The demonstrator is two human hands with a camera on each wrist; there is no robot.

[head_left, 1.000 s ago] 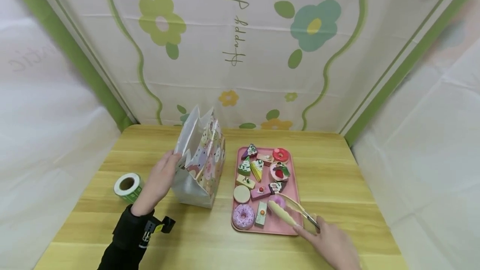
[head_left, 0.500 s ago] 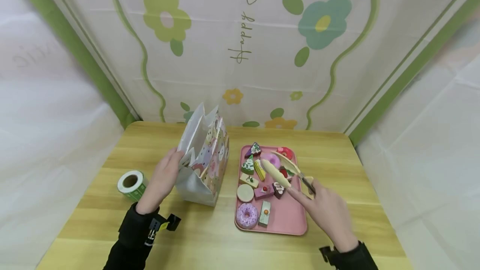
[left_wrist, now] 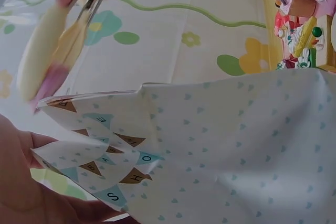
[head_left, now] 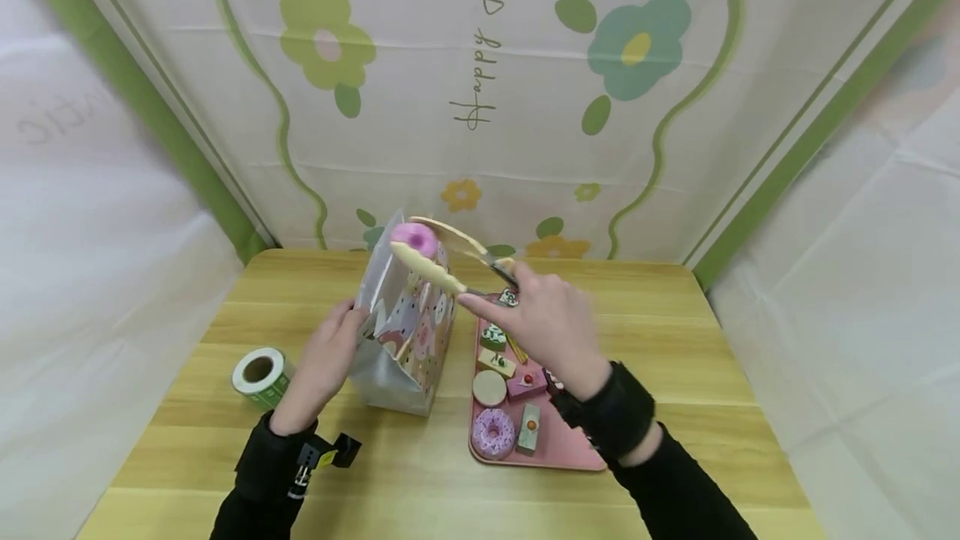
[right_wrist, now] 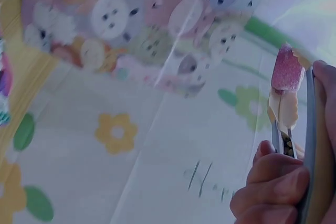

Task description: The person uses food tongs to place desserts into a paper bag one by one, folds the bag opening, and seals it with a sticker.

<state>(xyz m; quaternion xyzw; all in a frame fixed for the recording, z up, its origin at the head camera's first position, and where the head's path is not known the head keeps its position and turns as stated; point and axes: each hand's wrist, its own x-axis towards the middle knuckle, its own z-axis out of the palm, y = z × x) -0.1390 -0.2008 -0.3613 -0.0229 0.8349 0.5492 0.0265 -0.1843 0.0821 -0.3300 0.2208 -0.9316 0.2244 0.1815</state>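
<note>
My right hand (head_left: 551, 319) grips a pair of tongs (head_left: 431, 267) with cream-coloured tips. Between those tips is a pink donut (head_left: 415, 239), held up at the mouth of a paper bag (head_left: 390, 382). In the right wrist view the donut (right_wrist: 287, 69) shows edge-on in the tongs. My left hand (head_left: 327, 357) pinches the near left edge of the bag's mouth, thumb on one side and fingers beneath in the left wrist view. The bag stands upright, its side printed with cartoon animals; its inside is hidden.
A pink tray (head_left: 570, 448) right of the bag bears several toy cakes, including a sprinkled purple donut (head_left: 493, 433) and a round cream biscuit (head_left: 490, 388). A roll of green-and-white labels (head_left: 262, 377) lies by my left forearm. A printed curtain (head_left: 510, 165) hangs behind the table.
The right hand has lifted the pink donut off the tray with the tongs and carried it left and up to the bag. The left hand stays on the bag.
</note>
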